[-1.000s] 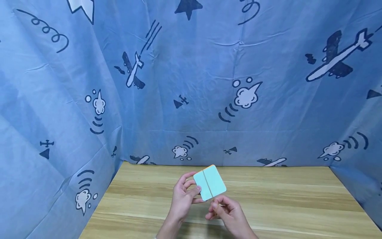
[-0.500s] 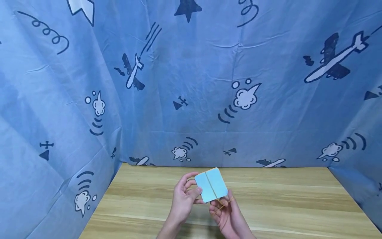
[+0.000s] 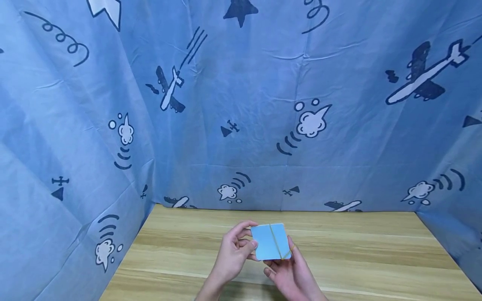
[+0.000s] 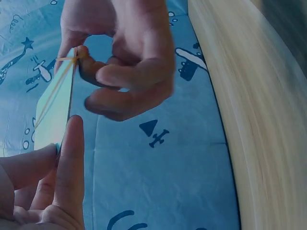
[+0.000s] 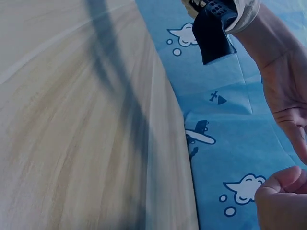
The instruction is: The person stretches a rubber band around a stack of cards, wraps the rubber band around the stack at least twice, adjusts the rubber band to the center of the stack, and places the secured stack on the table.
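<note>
Two bare hands meet over the wooden table [image 3: 376, 255], and between them I see a thin stack of pale blue square cards [image 3: 270, 241], flat and matte with rounded corners, held clear of the tabletop at about 6 o'clock in the head view. A tan rubber band [image 3: 276, 242] runs as a thin stretched line across the stack's face from its top edge down to its lower right corner. The left hand [image 3: 231, 255], at 9 o'clock of the stack, pinches the left edge between its thumb and curled fingers; the left wrist view shows the stack edge-on as a slim wedge with the thumb lying straight along it. The right hand [image 3: 290, 271], at 5 o'clock, cradles the lower right corner from underneath, its fingers curled round it, and in the left wrist view its fingertips pinch the band where it crosses that corner. The table is light, straight-grained laminate with a smooth sheen. Behind and to both sides hangs a creased blue cloth [image 3: 241, 104], soft and wrinkled, printed with cartoon planes, stars and puffy clouds. In the right wrist view a black strapped device [image 5: 213, 26] sits on the left forearm.
</note>
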Motion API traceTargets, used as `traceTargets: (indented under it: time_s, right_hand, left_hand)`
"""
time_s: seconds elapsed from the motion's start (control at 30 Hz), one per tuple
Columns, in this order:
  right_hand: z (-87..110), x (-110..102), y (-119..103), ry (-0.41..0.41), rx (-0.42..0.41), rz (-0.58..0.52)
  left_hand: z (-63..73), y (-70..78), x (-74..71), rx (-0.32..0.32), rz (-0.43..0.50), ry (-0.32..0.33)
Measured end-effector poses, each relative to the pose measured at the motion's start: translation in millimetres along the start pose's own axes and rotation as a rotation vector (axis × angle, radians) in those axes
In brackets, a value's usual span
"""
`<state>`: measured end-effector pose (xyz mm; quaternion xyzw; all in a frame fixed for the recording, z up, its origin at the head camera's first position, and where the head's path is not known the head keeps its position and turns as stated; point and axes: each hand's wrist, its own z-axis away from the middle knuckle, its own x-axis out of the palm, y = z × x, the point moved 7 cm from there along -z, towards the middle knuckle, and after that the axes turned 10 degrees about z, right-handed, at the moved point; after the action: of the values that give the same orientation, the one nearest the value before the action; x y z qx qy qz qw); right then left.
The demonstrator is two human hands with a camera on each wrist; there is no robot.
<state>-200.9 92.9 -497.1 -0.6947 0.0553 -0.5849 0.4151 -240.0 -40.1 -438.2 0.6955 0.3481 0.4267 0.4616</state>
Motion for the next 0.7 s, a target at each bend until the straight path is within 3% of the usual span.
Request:
traceTargets:
  time_s: [0.13,0.3,0.53,0.7]
  right_hand:
    - [1.3,0,0,0.011,0.018,0.034]
    - [2.9,-1,-3,-0.04,0.015,0.095]
    - [5.0,-4,-10,-0.058,0.022,0.148]
    - [4.2,-8,-17,0.015,0.033,0.269]
  left_hand:
    - [1.2,0.5,1.8,0.007,-0.048,-0.037]
    - [1.5,-0.6,1.4,0.006,-0.097,-0.067]
    - [1.5,-2.4,2.0,-0.003,-0.105,-0.093]
    - [0.8,-3.9,0.1,-0.024,-0.093,-0.092]
